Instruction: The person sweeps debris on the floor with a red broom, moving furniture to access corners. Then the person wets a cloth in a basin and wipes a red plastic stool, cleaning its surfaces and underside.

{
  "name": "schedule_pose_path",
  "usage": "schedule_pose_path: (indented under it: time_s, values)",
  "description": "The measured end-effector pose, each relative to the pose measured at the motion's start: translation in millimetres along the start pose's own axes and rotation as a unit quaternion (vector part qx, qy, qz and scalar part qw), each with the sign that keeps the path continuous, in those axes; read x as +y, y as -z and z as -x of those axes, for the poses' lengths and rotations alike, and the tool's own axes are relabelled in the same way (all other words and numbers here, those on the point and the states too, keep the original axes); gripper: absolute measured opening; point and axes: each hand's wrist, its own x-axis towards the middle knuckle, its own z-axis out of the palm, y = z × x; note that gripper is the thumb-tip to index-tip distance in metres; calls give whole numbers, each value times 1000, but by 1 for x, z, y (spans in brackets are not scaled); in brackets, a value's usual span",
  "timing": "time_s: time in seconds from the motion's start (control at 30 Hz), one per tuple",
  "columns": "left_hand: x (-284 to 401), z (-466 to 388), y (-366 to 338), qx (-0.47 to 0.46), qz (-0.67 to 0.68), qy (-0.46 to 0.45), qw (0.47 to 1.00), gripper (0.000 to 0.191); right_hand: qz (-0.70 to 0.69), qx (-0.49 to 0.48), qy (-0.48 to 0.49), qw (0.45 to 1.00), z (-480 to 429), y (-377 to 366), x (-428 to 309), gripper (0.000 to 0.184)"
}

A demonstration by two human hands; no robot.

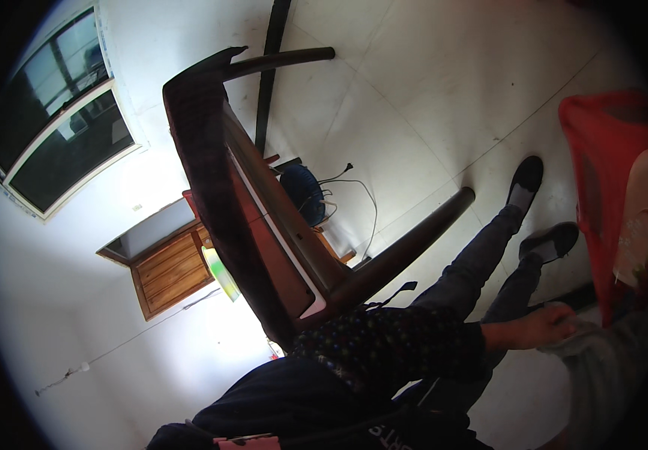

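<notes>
My left hand reaches across towards the right, its fingers closed on a grey-green cloth that hangs down at the lower right. A dark, patterned sleeve covers that forearm. Beside the hand stands a red plastic chair with a patterned, skin-toned item lying over it. My right hand cannot be made out; the lower right is dim and the cloth fills part of it.
A dark-legged table with a dark cloth cover stands at my left. Near it are a blue round object and a loose cable with a plug. My shoes are on the tiled floor. A wooden door lies beyond.
</notes>
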Motion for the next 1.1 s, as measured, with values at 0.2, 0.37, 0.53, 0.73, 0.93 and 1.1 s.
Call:
schedule_pose_path:
  time_s: [0.2, 0.37, 0.53, 0.73, 0.93, 1.1]
  values:
    - [-6, -9, 9, -15, 242, 15, 970, 34, -2, 17, 27, 999, 19, 11, 5, 21]
    - [17, -57, 54, 153, 82, 27, 984, 36, -22, 76, 90, 993, 52, 22, 22, 21]
    - [47, -113, 59, 158, 229, -12, 961, 43, -45, 134, 106, 984, 81, 33, 46, 20]
    - [68, -108, 50, 86, 333, -30, 938, 58, -73, 174, 117, 975, 90, 39, 62, 20]
    - [79, -135, 62, 130, 369, -95, 916, 61, -66, 157, 145, 975, 71, 33, 57, 20]
    - [83, -139, 56, 221, 409, -134, 875, 56, -30, 134, 188, 973, 56, 29, 52, 19]
